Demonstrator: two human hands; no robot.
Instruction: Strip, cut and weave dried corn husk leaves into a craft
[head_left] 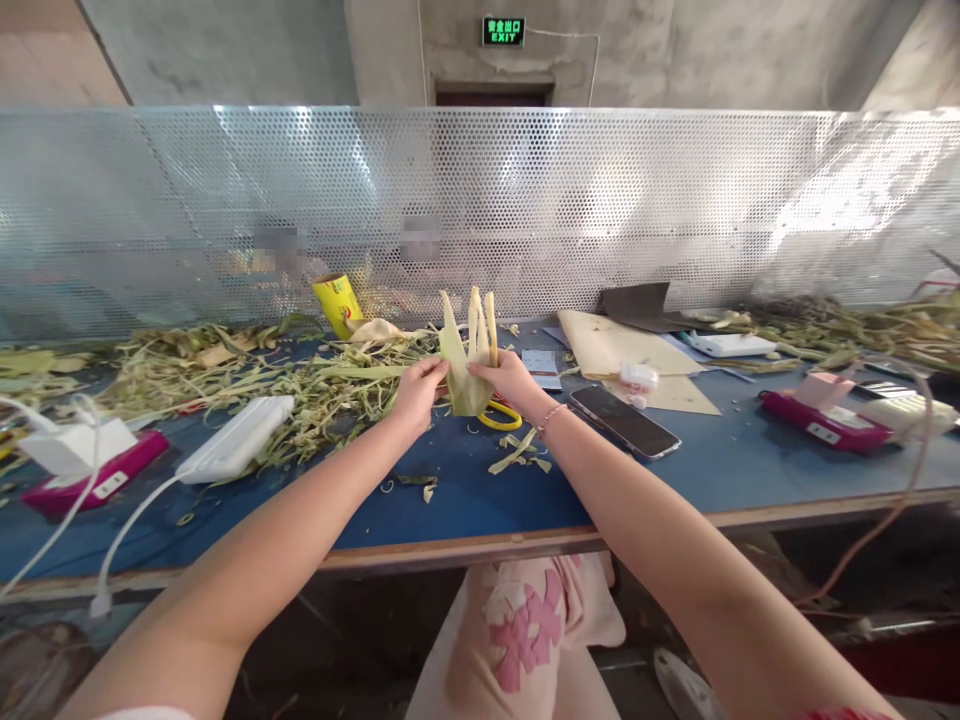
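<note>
A pale green leaf piece (pixel 466 352), slit into several upright strips at its top, is held above the blue table (pixel 465 500). My left hand (pixel 417 390) pinches its left edge, fingers closed. My right hand (pixel 508 380) grips its right side, also closed, with a thin bracelet on the wrist. Yellow-handled scissors (pixel 498 415) lie on the table just behind and below my right hand. Cut leaf scraps (pixel 517 455) lie beneath the hands.
A heap of leaf strips (pixel 247 375) covers the left back. A white power bank (pixel 236 450) with cable, pink cases (pixel 90 480), a yellow roll (pixel 337 303), a phone (pixel 624 420), papers (pixel 622 350) and a perforated metal screen (pixel 480 210) surround the work spot.
</note>
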